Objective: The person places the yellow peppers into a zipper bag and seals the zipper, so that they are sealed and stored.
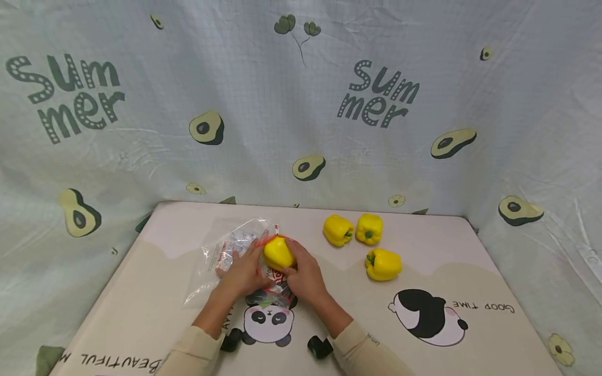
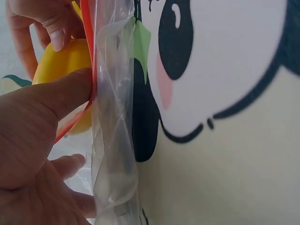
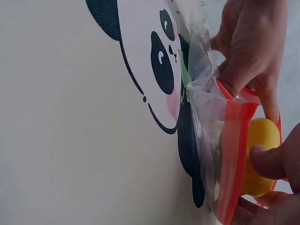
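A yellow bell pepper (image 1: pixel 278 254) sits in the red-edged mouth of a clear zip bag (image 3: pixel 206 108). My right hand (image 1: pixel 307 272) grips that pepper, with the thumb on its near side. At the left of the mouth, my left hand (image 1: pixel 244 272) has its fingers spread, and its thumb (image 2: pixel 70 93) presses against the red edge. The same pepper (image 2: pixel 61 61) shows behind that thumb in the left wrist view. The pepper's lower part is hidden by the bag and hands.
Three more yellow bell peppers (image 1: pixel 383 264) lie right of my hands. Another clear printed plastic bag (image 1: pixel 221 256) lies under and left of my left hand. Two small black objects (image 1: pixel 320 347) are beside my wrists. A patterned curtain (image 1: pixel 263 78) hangs behind the table.
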Demonstrator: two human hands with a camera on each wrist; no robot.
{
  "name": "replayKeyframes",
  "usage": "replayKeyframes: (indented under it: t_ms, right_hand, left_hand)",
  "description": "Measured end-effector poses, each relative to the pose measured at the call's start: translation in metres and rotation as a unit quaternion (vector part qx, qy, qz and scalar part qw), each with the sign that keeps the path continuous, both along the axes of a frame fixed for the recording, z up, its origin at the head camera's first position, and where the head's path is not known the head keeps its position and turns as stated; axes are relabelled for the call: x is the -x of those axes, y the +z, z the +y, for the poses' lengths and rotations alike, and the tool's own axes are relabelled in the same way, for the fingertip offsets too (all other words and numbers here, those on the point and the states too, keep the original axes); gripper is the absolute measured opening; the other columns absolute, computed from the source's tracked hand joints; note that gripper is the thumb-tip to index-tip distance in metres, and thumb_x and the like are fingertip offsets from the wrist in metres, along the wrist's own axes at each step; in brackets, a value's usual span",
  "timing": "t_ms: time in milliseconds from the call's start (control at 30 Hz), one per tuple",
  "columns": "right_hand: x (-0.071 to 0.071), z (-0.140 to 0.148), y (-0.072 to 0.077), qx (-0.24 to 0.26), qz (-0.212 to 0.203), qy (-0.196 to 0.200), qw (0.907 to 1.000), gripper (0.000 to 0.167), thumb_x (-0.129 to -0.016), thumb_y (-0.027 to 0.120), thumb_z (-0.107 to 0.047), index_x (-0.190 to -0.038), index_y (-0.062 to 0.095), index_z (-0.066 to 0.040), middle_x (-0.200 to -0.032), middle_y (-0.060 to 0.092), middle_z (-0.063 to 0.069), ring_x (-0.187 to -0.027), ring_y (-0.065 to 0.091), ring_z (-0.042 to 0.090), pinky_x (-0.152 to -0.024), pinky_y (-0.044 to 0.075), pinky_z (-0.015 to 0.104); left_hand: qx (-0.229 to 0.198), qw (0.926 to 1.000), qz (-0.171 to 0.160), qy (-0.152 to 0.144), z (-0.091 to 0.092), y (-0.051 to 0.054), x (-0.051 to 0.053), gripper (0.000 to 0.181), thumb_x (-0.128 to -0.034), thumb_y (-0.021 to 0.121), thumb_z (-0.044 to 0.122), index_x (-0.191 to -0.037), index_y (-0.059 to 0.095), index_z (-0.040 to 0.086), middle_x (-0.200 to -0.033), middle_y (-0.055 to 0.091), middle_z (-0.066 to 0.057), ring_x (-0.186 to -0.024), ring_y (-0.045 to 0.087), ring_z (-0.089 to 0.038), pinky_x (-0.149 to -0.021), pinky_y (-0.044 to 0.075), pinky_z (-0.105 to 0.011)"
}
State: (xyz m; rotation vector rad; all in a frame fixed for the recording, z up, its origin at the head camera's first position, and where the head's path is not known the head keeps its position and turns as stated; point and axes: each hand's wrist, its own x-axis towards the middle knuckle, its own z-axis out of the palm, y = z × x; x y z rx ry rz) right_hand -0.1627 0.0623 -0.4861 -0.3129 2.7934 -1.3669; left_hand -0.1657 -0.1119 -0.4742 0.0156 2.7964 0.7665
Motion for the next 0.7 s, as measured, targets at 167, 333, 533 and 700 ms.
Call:
replayKeyframes:
  t_ms: [167, 333, 533, 700]
  right_hand:
    - [0.001, -0.001, 0.001, 0.001, 0.003, -0.003, 1.0, 0.073, -0.093, 0.069, 0.001, -0.158, 0.044, -0.018, -0.161, 0.051, 0.003, -0.147, 0.051, 0.03, -0.125, 0.039, 0.052]
    - [0.001, -0.001, 0.001, 0.004, -0.001, -0.01, 0.9999, 0.071, -0.093, 0.069, -0.001, -0.158, 0.044, -0.017, -0.159, 0.053, 0.005, -0.144, 0.053, 0.03, -0.124, 0.039, 0.052]
    - [0.0, -0.003, 0.001, 0.011, -0.039, -0.045, 0.9982, 0.061, -0.095, 0.072, -0.008, -0.151, 0.046, -0.008, -0.145, 0.063, 0.015, -0.127, 0.063, 0.032, -0.115, 0.05, 0.053]
    - [0.002, -0.001, 0.001, 0.022, -0.03, -0.046, 0.9982, 0.054, -0.098, 0.072, -0.015, -0.148, 0.052, -0.011, -0.138, 0.068, 0.016, -0.117, 0.069, 0.03, -0.103, 0.059, 0.048]
  left_hand:
    - [0.003, 0.9995, -0.004, -0.031, -0.007, 0.004, 0.001, 0.101, -0.0805, 0.089, 0.034, -0.164, 0.033, 0.023, -0.176, 0.019, -0.012, -0.15, 0.014, -0.07, -0.099, 0.01, -0.098]
    - [-0.036, 0.9948, -0.003, -0.095, -0.021, 0.011, 0.004, 0.101, -0.0811, 0.089, 0.027, -0.165, 0.032, 0.021, -0.175, 0.018, -0.02, -0.15, 0.03, -0.062, -0.113, 0.031, -0.082]
    - [-0.064, 0.9889, -0.026, -0.131, -0.031, 0.022, 0.005, 0.097, -0.0808, 0.089, 0.027, -0.163, 0.037, 0.021, -0.174, 0.017, -0.023, -0.151, 0.037, -0.054, -0.116, 0.04, -0.071]
    - [-0.068, 0.987, -0.02, -0.144, -0.033, 0.025, 0.006, 0.1, -0.0812, 0.089, 0.024, -0.164, 0.034, 0.027, -0.173, 0.016, -0.025, -0.149, 0.037, -0.057, -0.113, 0.042, -0.071]
